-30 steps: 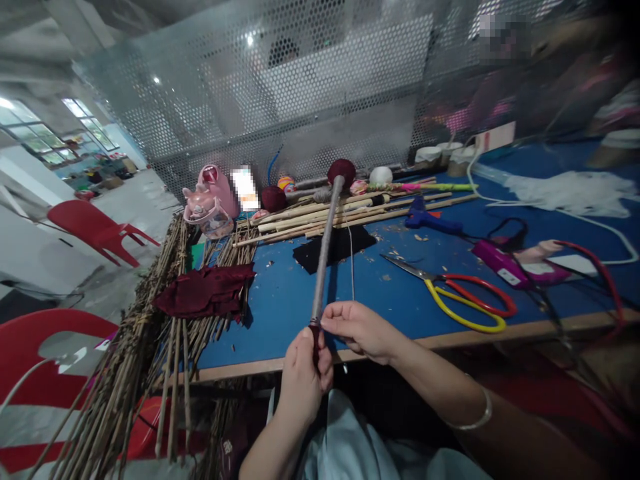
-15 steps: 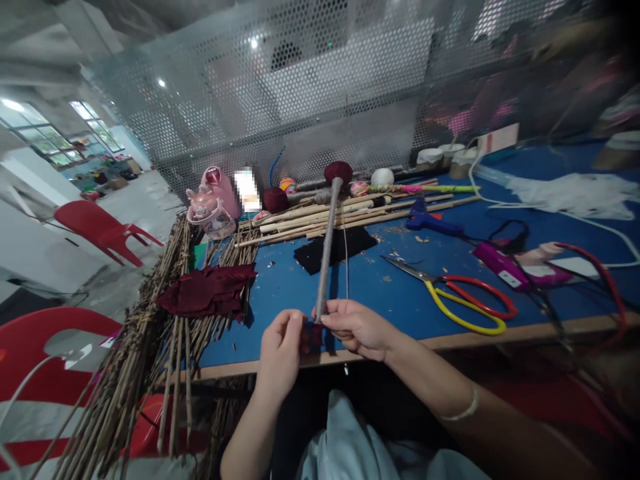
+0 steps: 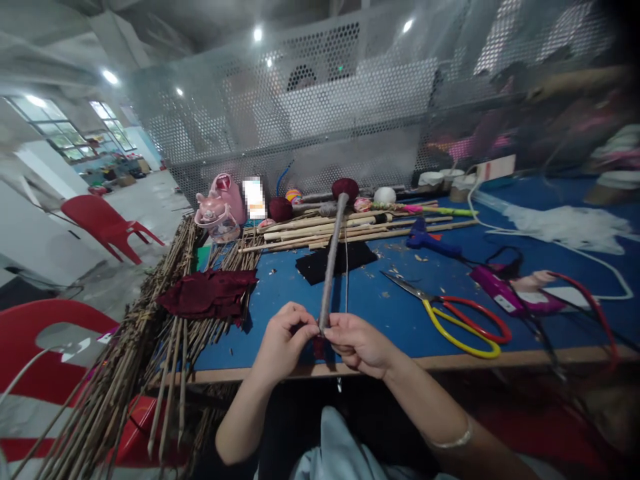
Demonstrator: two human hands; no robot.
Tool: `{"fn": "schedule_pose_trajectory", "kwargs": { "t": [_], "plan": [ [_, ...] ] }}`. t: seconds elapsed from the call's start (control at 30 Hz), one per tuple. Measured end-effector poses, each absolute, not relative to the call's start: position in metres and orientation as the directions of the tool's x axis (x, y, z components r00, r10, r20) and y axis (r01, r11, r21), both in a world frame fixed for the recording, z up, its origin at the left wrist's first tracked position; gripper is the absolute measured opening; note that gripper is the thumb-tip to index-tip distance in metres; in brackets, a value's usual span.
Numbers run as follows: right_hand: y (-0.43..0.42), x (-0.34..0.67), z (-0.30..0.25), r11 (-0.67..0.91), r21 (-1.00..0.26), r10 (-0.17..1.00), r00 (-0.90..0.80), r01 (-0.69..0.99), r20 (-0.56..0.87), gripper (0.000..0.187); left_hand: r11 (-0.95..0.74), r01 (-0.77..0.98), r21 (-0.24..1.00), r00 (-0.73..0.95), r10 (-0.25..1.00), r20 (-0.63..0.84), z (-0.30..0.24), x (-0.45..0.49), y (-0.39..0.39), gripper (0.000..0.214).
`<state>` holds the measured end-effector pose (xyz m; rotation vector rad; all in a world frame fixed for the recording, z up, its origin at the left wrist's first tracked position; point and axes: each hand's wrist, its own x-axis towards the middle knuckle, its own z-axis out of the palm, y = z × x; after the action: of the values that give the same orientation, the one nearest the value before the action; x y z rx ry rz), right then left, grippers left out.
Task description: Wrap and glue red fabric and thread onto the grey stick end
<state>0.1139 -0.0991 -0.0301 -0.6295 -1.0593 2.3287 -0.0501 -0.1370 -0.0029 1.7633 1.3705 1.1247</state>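
A long grey-wrapped stick (image 3: 331, 257) with a dark red ball head (image 3: 345, 189) points away from me over the blue table (image 3: 280, 303). My left hand (image 3: 286, 337) pinches the stick's near end, fingers closed round it. My right hand (image 3: 359, 343) pinches the same end from the right side. A thin thread (image 3: 346, 267) runs along the stick up from my right fingers. A short dark red wrapped part shows just below the fingertips.
Yellow and red scissors (image 3: 453, 317), a blue glue gun (image 3: 433, 243), a purple tool (image 3: 503, 290) and cables lie right. Bare sticks (image 3: 350, 227), a black cloth (image 3: 337, 260), dark red cloth (image 3: 207, 297), a stick pile (image 3: 150, 347) and red chairs (image 3: 103, 223) are left. A perforated screen stands behind.
My left hand has gone from a full fist round the stick's end to a fingertip pinch beside the right hand. The camera has tilted slightly.
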Motion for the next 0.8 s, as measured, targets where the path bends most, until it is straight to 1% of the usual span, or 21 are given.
{"fn": "schedule_pose_trajectory", "kwargs": {
  "t": [0.07, 0.13, 0.2, 0.27, 0.3, 0.33, 0.37, 0.4, 0.43, 0.47, 0.5, 0.53, 0.6, 0.7, 0.77, 0.8],
  "plan": [
    [-0.100, 0.115, -0.031, -0.569, -0.784, 0.613, -0.764, -0.249, -0.202, 0.027, -0.297, 0.451, 0.842, 0.127, 0.955, 0.269, 0.000, -0.046, -0.138, 0.014],
    [-0.100, 0.115, -0.031, -0.564, -0.787, 0.618, -0.760, -0.251, -0.201, 0.027, -0.302, 0.457, 0.837, 0.102, 0.952, 0.288, -0.002, -0.042, -0.138, 0.017],
    [-0.101, 0.115, -0.032, -0.562, -0.787, 0.625, -0.754, -0.255, -0.202, 0.028, -0.224, 0.440, 0.870, -0.013, 0.967, 0.256, -0.010, -0.041, -0.135, 0.020],
    [-0.102, 0.114, -0.031, -0.563, -0.785, 0.632, -0.746, -0.258, -0.208, 0.031, -0.087, 0.370, 0.925, -0.176, 0.971, 0.162, -0.020, -0.042, -0.133, 0.020],
    [-0.102, 0.114, -0.031, -0.563, -0.784, 0.637, -0.742, -0.260, -0.211, 0.032, -0.040, 0.336, 0.941, -0.259, 0.957, 0.133, -0.024, -0.043, -0.134, 0.019],
    [-0.102, 0.114, -0.031, -0.562, -0.784, 0.641, -0.737, -0.263, -0.213, 0.032, -0.028, 0.326, 0.945, -0.339, 0.930, 0.144, -0.027, -0.045, -0.135, 0.019],
    [-0.103, 0.114, -0.030, -0.561, -0.784, 0.644, -0.735, -0.266, -0.212, 0.033, -0.049, 0.348, 0.936, -0.405, 0.893, 0.197, -0.028, -0.045, -0.138, 0.021],
    [-0.103, 0.114, -0.030, -0.559, -0.784, 0.647, -0.733, -0.268, -0.211, 0.033, -0.092, 0.403, 0.910, -0.441, 0.852, 0.282, -0.026, -0.045, -0.143, 0.025],
    [-0.103, 0.114, -0.030, -0.559, -0.785, 0.647, -0.733, -0.268, -0.211, 0.033, -0.142, 0.477, 0.867, -0.444, 0.813, 0.377, -0.023, -0.044, -0.148, 0.028],
    [-0.102, 0.113, -0.030, -0.557, -0.787, 0.648, -0.732, -0.266, -0.211, 0.033, -0.183, 0.538, 0.823, -0.406, 0.799, 0.443, -0.019, -0.043, -0.154, 0.028],
    [-0.102, 0.113, -0.030, -0.556, -0.789, 0.647, -0.732, -0.262, -0.213, 0.033, -0.213, 0.574, 0.791, -0.341, 0.816, 0.467, -0.014, -0.041, -0.159, 0.024],
    [-0.102, 0.113, -0.030, -0.555, -0.791, 0.645, -0.733, -0.257, -0.214, 0.032, -0.229, 0.585, 0.778, -0.275, 0.847, 0.456, -0.009, -0.039, -0.164, 0.020],
    [-0.101, 0.112, -0.030, -0.552, -0.794, 0.642, -0.737, -0.253, -0.212, 0.031, -0.199, 0.544, 0.815, -0.199, 0.913, 0.356, -0.003, -0.035, -0.168, 0.017],
    [-0.101, 0.113, -0.030, -0.556, -0.793, 0.637, -0.741, -0.251, -0.212, 0.030, -0.012, 0.371, 0.929, -0.195, 0.977, 0.091, -0.003, -0.034, -0.166, 0.028],
    [-0.102, 0.113, -0.030, -0.553, -0.795, 0.642, -0.735, -0.249, -0.217, 0.030, 0.107, 0.298, 0.948, -0.164, 0.985, -0.060, -0.006, -0.033, -0.165, 0.033],
    [-0.102, 0.112, -0.029, -0.548, -0.799, 0.648, -0.729, -0.247, -0.219, 0.030, 0.134, 0.309, 0.942, -0.155, 0.984, -0.090, -0.007, -0.033, -0.166, 0.033]
  ]
}}
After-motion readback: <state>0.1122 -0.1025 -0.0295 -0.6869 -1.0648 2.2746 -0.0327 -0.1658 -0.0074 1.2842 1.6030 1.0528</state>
